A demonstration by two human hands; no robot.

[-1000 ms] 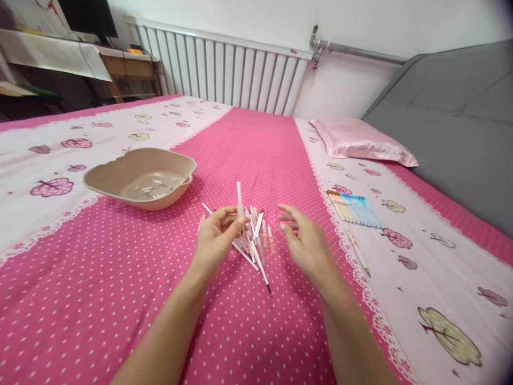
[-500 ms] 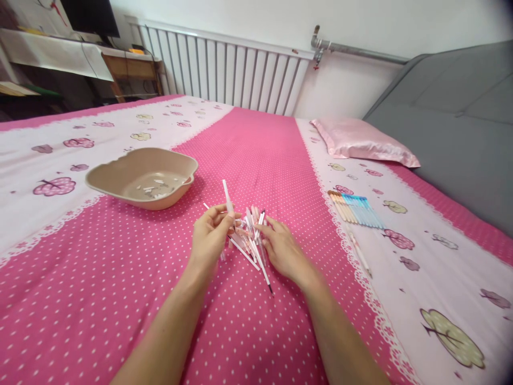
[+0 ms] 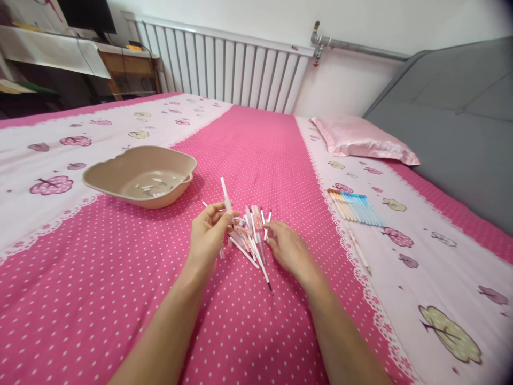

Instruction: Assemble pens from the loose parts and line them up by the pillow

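Out to the right slides the right hand (image 3: 290, 248) since the last look, and two dark-tipped white sticks (image 3: 267, 223) now stand apart at the upper right edge of the jumbled heap (image 3: 256, 251). Its fingers curl in at the nearer stick; whether they pinch it or only touch it, I cannot tell. Across to the left hand (image 3: 206, 235): thumb and fingers pinching a whitish tube (image 3: 225, 193), its far end tilted up and to the left. Between the hands lies that heap, sticks and clear pinkish pieces crossing one another on the bedspread (image 3: 256, 342). For clean work, I'd say: draw one stick out along its own length so the neighbours stay put, and hold the tube with a light, steady pinch. Farther out, up on the left, the beige basin (image 3: 132, 166) carries small white bits (image 3: 157, 181) scattered on its floor. Over on the right, orange and blue pens (image 3: 355, 207) lie side by side in a neat row, one pale pen (image 3: 359, 252) just beside them, nearer the camera.
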